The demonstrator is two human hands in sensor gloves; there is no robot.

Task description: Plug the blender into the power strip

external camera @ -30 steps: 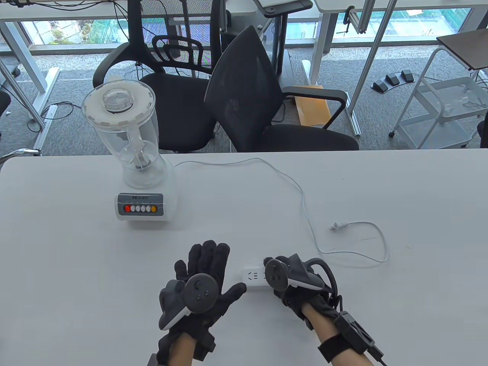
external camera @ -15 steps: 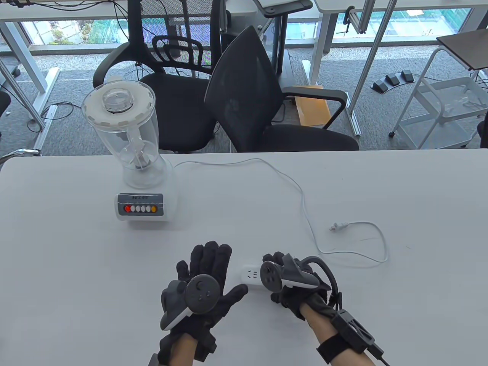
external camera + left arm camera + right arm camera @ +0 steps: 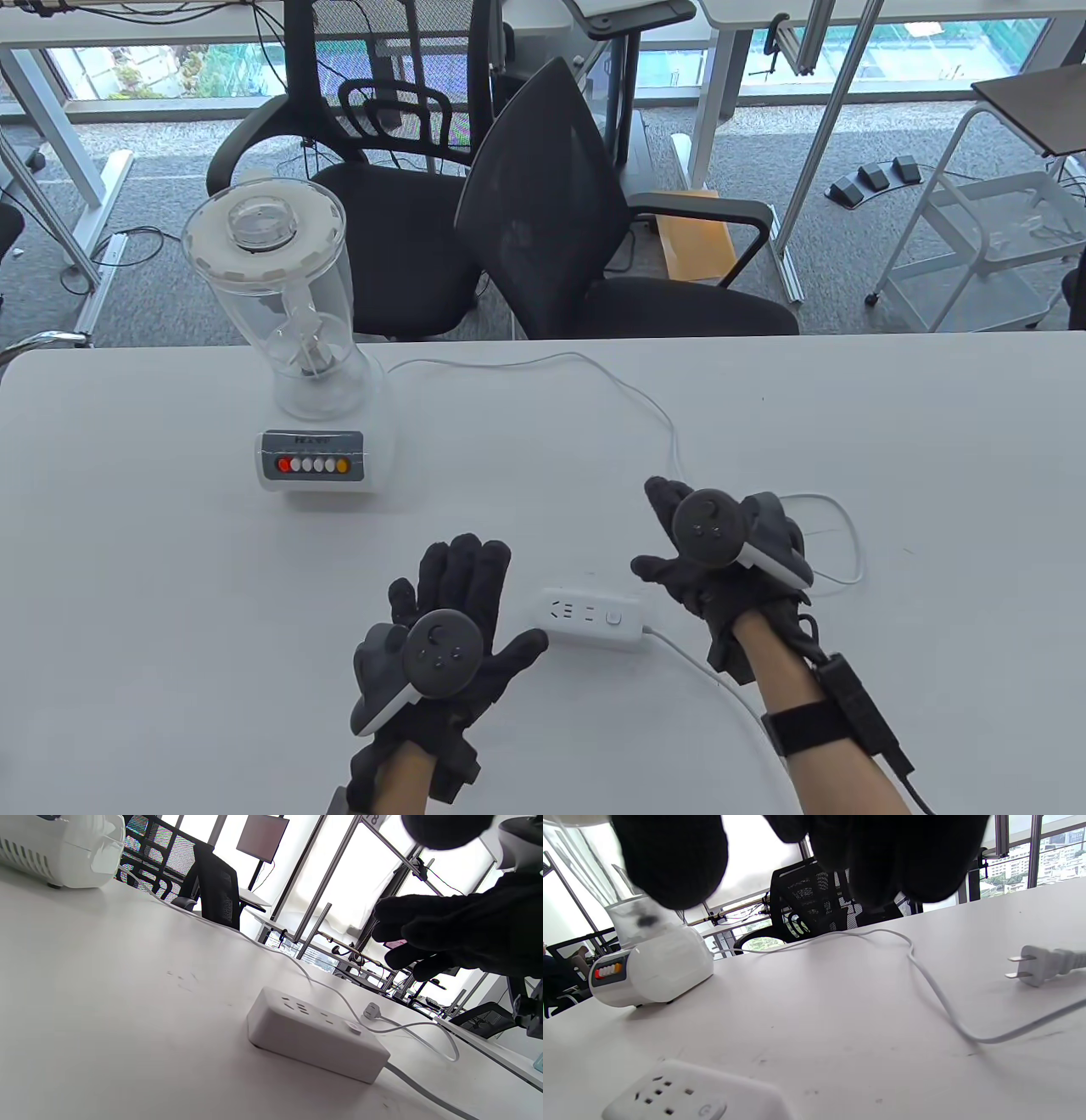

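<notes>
The white blender stands at the table's far left, also in the right wrist view. Its white cord runs right and loops back to a two-pin plug, which my right hand hides in the table view. The plug lies free on the table in the right wrist view and the left wrist view. The white power strip lies sockets up near the front edge. My left hand rests flat, fingers spread, just left of the strip. My right hand hovers open and empty over the plug.
The power strip's own cable runs off to the front right. Two black office chairs stand behind the table's far edge. The table is white.
My right hand has let go of the power strip and moved up and to the right, over the plug. The strip now lies fully in view. My left hand has stayed in place.
</notes>
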